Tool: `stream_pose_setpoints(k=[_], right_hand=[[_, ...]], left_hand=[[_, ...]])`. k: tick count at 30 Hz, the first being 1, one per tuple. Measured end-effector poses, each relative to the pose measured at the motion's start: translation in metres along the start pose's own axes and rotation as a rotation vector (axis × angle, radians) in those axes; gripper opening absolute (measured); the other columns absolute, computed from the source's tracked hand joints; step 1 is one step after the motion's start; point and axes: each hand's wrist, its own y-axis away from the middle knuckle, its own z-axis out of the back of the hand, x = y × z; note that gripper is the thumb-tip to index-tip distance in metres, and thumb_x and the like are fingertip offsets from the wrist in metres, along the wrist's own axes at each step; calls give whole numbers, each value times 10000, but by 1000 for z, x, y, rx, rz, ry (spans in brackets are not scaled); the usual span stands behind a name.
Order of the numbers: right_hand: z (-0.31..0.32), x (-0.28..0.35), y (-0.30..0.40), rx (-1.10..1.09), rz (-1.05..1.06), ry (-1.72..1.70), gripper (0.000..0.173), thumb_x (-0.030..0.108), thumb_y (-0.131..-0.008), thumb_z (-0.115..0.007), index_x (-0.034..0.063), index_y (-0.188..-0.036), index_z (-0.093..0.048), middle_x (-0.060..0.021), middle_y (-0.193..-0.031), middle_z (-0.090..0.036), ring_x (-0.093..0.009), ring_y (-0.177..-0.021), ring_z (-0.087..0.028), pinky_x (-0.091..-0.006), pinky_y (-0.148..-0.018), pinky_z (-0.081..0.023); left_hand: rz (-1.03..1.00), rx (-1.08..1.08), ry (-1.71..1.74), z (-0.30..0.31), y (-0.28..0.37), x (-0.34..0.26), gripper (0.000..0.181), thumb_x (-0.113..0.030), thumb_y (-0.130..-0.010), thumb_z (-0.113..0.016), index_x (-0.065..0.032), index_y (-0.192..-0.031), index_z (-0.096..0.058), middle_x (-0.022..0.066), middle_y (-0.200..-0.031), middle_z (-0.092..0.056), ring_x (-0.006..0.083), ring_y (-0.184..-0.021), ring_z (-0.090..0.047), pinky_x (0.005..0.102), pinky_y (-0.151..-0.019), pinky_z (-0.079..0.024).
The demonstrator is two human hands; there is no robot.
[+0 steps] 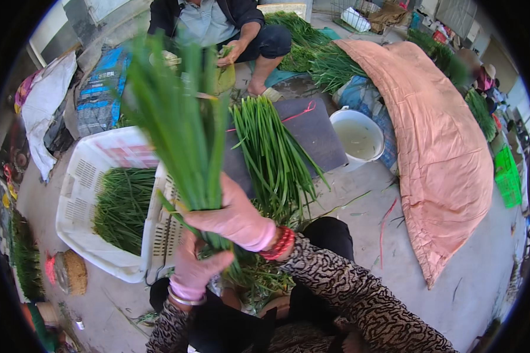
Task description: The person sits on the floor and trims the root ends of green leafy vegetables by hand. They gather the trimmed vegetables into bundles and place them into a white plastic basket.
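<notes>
Both my hands wear thin pinkish gloves. My right hand (234, 218), with red beads at the wrist, grips an upright bunch of Chinese chives (181, 132); its leaf ends fan out blurred above. Lower down, my left hand (198, 264) curves around the bunch's bottom part, thumb on the near side; its far fingers are partly hidden. Another bunch of Chinese chives (274, 154) lies on a dark low board (313, 128) just beyond my hands. A red tie string (301, 112) rests across that board.
At left stands a white plastic crate (70, 212) holding cut chives (126, 207). A white bucket (357, 134) of cloudy water sits right of the board, near a pink quilt (446, 154). Opposite, a seated co-worker (207, 22) handles greens. Trimmings (265, 278) litter the floor between my legs.
</notes>
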Motion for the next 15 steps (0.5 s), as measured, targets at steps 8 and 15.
stream_pose_setpoints(k=[8, 15], right_hand=[[-1, 7, -96, 203, 387, 556, 814, 56, -687, -696, 38, -1403, -308, -91, -1263, -506, -161, -1140, -453, -296, -1010, -325], [51, -56, -159, 184, 491, 657, 747, 96, -666, -675, 38, -1331, -339, -207, -1086, -586, -355, -1033, -584, -363, -919, -445]], left_hand=[[-365, -226, -185, 51, -117, -2, 836, -130, -620, -832, 9, -1304, -371, 144, -1245, -507, 227, -1129, -519, 361, -968, -430], [-198, -155, 454, 69, -203, 18, 798, -91, -640, -807, 0, -1302, -371, 147, -1252, -501, 229, -1138, -515, 365, -959, -442]])
